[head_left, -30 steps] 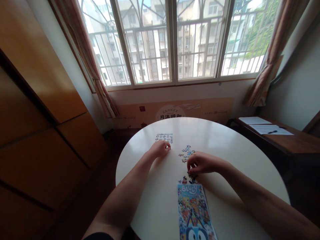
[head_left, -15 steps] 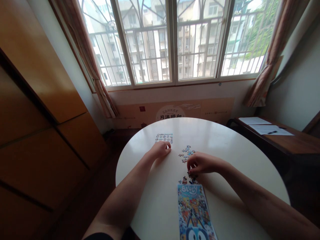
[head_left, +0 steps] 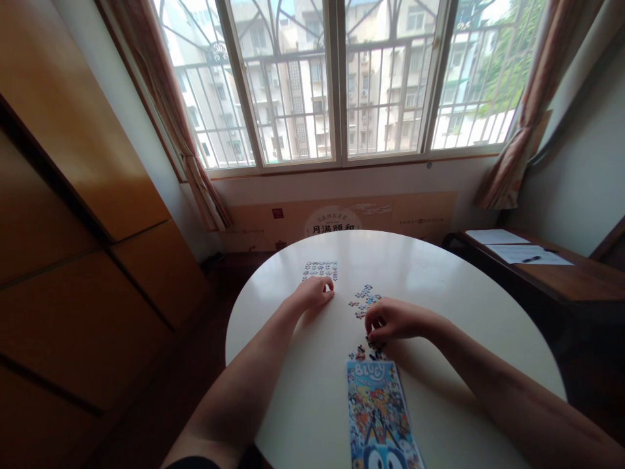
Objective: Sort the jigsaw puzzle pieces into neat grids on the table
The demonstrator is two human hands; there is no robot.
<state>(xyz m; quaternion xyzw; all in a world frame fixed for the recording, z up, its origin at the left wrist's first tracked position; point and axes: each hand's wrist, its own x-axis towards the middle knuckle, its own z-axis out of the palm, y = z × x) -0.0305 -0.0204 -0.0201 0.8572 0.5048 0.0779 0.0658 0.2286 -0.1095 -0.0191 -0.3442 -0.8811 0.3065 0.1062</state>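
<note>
Rows of small jigsaw puzzle pieces point(head_left: 321, 266) lie toward the far left of the round white table point(head_left: 439, 273). Just in front of them rests my left hand point(head_left: 316, 292), its fingers curled together; whether a piece is between them is too small to see. My right hand point(head_left: 398, 319) reaches down with thumb and fingers pinched on a dark puzzle piece point(head_left: 370, 339). Beside its knuckles is a loose cluster of light blue pieces point(head_left: 365, 301). Darker pieces point(head_left: 361, 352) lie below the fingertips, along the top edge of a blue Bluey picture sheet or box point(head_left: 378, 410).
A brown side table point(head_left: 561, 280) with papers point(head_left: 530, 254) and dark pens stands at the right. Behind the table, a printed cardboard panel point(head_left: 424, 212) leans under the barred window. Wooden cabinets point(head_left: 137, 273) line the left side.
</note>
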